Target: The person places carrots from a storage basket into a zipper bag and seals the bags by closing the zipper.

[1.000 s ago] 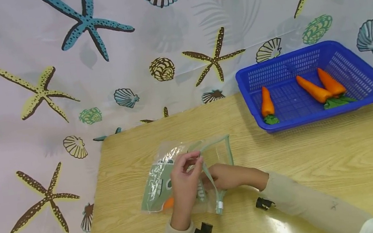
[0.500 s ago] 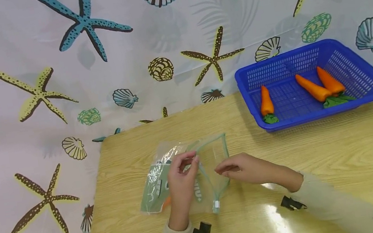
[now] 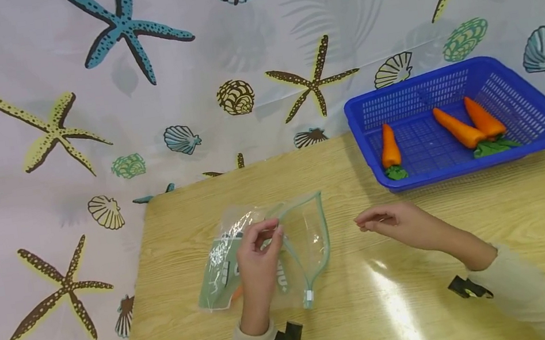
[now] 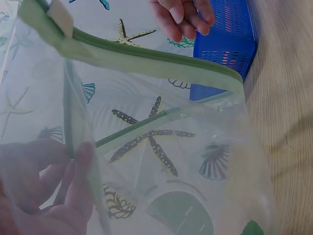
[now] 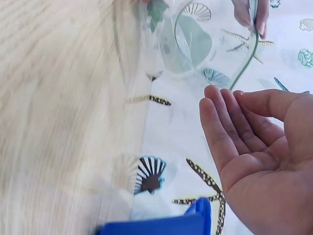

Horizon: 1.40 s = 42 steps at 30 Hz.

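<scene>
A clear zip bag [image 3: 306, 229] with a green print and green zip edge lies on the table, its mouth spread toward the right. My left hand [image 3: 260, 259] pinches the upper edge of that mouth between thumb and fingers. Inside the bag, partly behind the left wrist, shows a bit of orange carrot [image 3: 237, 292]; most of it is hidden. To the right of the bag my right hand [image 3: 408, 226] hangs above the table, apart from everything, fingers relaxed and holding nothing. In the right wrist view the palm of the right hand [image 5: 264, 142] is bare.
A blue plastic basket [image 3: 430, 178] stands at the back right. It holds one carrot [image 3: 389, 146] on its left side and two carrots [image 3: 460, 129] on its right. A white curtain [image 3: 164, 104] with sea prints hangs behind the wooden table [image 3: 175, 224].
My right hand has come out of the bag's mouth and moved right, toward the basket. The left hand keeps its pinch on the bag, which has shifted slightly left.
</scene>
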Tool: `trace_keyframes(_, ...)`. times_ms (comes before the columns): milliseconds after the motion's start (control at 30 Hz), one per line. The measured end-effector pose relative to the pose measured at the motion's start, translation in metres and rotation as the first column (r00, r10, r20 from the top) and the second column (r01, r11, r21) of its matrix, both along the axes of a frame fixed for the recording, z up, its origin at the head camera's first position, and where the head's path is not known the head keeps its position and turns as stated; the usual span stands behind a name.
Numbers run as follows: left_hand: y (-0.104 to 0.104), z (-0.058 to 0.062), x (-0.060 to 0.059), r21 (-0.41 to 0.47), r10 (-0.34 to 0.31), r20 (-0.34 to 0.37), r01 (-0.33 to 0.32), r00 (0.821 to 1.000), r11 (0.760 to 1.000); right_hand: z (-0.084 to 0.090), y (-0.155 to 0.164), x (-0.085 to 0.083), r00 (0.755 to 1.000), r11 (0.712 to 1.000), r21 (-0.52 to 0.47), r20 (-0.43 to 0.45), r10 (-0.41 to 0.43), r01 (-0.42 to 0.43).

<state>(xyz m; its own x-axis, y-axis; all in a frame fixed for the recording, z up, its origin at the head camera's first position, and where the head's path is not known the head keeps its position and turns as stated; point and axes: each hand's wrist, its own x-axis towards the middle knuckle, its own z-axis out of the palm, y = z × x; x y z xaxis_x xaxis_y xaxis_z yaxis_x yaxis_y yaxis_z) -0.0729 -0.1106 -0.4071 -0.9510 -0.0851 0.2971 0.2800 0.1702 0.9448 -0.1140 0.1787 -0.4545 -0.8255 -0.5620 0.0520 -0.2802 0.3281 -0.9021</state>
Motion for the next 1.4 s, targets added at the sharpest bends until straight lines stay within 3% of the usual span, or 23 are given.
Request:
trace_keyframes(233,0.0,-0.003,0.0,0.006,-0.009,0.014,0.009,1.0,1.0,0.008,0.025,-0.01,0.995,0.998,-0.015,-0.072,-0.066,0.065)
trace_keyframes(600,0.0,-0.005,-0.001,0.042,-0.049,0.047,0.047,0.998,0.998,0.034,0.058,-0.026,0.964,0.978,0.083,-0.202,-0.174,0.194)
trace_keyframes(867,-0.003,-0.005,0.0,0.019,-0.032,0.048,0.032,0.998,0.999,0.05,0.106,-0.048,0.921,0.899,0.237,-0.229,-0.316,0.368)
trace_keyframes(1100,-0.004,-0.006,0.001,0.001,-0.015,0.057,0.015,0.998,1.0,0.044,0.15,-0.065,0.89,0.797,0.399,-0.247,-0.383,0.453)
trace_keyframes(1400,-0.003,-0.004,0.002,-0.01,0.001,0.109,0.0,0.994,1.0,0.034,0.186,-0.078,0.873,0.747,0.46,-0.17,-0.458,0.481)
